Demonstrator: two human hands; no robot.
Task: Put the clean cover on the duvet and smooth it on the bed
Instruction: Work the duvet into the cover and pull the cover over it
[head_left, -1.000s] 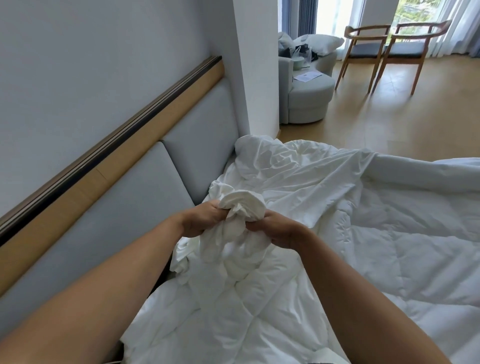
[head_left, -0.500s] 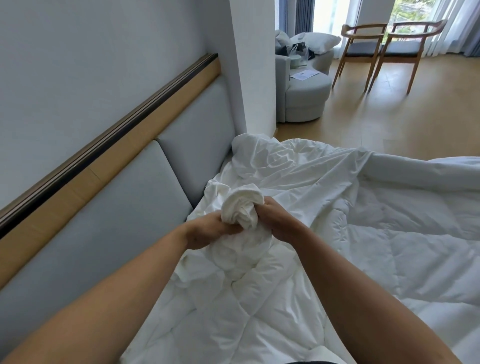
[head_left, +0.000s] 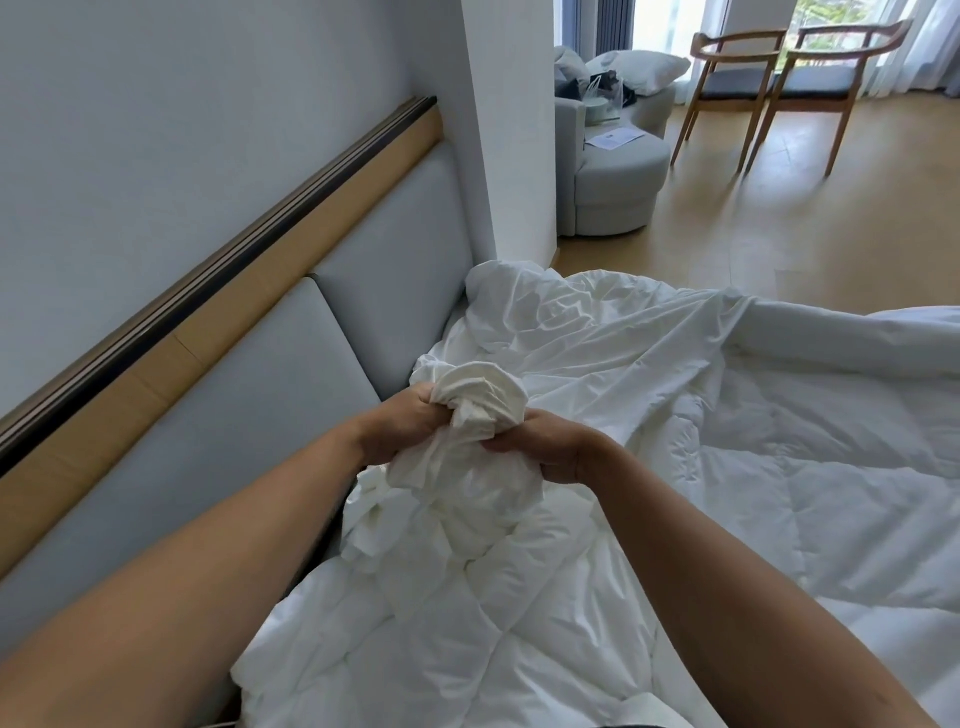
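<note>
Between both hands, white cover (head_left: 478, 400) bunched, crumpled.

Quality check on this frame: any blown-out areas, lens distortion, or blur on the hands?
Head view: the window is overexposed behind the chairs. Head view: wide-angle stretch slants the rail and pillar. Head view: the left hand, right hand and the bunched cover they grip are sharp, but white cover on white duvet gives low contrast in soft light.

Grey padded headboard (head_left: 249, 426) on a pale wall (head_left: 156, 130); light wooden floor (head_left: 831, 234), round grey armchair (head_left: 618, 182), two wooden chairs (head_left: 730, 83), bright window (head_left: 665, 21).
</note>
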